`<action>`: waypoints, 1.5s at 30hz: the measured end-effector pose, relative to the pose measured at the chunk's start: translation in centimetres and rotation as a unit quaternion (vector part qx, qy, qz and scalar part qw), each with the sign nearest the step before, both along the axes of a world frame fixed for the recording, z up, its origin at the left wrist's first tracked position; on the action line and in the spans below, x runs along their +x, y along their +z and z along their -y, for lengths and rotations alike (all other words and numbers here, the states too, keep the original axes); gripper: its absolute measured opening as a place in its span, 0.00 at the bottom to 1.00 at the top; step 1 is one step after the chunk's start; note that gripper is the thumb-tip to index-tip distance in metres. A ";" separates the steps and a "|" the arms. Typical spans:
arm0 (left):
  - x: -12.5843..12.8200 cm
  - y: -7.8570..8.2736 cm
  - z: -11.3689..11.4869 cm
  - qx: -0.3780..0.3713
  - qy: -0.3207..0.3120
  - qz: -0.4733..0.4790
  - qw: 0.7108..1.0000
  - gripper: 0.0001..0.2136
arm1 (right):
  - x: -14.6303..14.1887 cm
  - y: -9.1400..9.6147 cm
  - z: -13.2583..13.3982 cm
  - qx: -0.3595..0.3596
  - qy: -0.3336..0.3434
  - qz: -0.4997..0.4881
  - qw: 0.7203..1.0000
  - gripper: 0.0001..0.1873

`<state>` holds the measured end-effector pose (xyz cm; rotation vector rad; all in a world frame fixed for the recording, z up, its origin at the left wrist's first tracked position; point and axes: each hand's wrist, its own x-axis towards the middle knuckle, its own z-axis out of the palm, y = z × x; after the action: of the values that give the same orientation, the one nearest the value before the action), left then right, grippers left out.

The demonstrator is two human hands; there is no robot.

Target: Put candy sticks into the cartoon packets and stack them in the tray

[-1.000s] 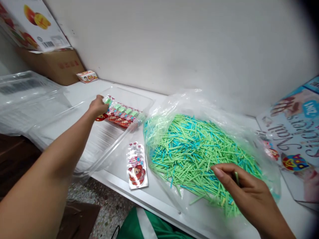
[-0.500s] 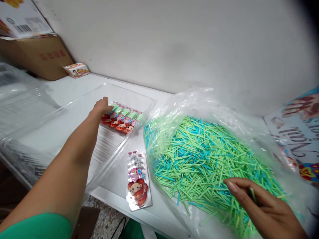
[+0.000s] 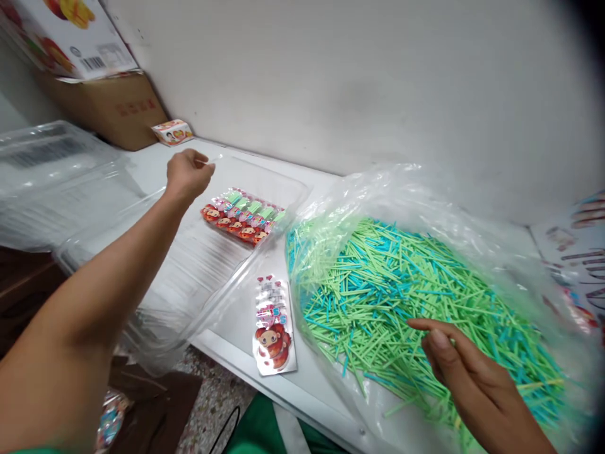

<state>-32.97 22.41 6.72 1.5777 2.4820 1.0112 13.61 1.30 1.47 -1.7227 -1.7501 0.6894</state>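
Note:
My left hand is over the far left part of a clear plastic tray, thumb and fingers pinched near its rim. What they pinch, if anything, I cannot make out. In the tray lies a row of shiny foil packets with a red-haired cartoon figure and pale green sticks showing. Outside the tray, a single flat packet rests on the table. My right hand is over thin green and blue sticks in an open clear plastic bag. Its fingers are curled in; a bit of green shows beside the thumb.
More clear plastic trays stand at the left. A cardboard box carries a printed white box, and a small printed carton sits against the wall. A printed sheet is at the right. Brown material is below the table.
My left hand has left the packets and moved back toward the tray's far left, its fingers pinched. My right hand has shifted slightly left over the sticks. The view has swung a little left.

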 end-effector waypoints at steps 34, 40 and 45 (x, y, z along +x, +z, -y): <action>17.6 -10.9 24.7 0.087 -0.030 -0.029 0.995 0.15 | 6.2 -4.6 5.9 -0.061 0.201 0.291 0.933 0.15; 21.2 -6.8 25.6 0.213 -0.081 0.227 0.947 0.09 | 3.1 -6.2 4.3 -0.091 0.195 0.452 0.866 0.14; 22.7 -5.6 24.0 0.205 -0.115 0.499 0.834 0.09 | 2.6 -6.6 2.0 -0.091 0.214 0.452 0.861 0.14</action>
<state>-10.25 -1.54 1.15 0.9242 1.3850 1.7815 16.17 -0.74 -5.16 -1.9633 -2.8478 0.1838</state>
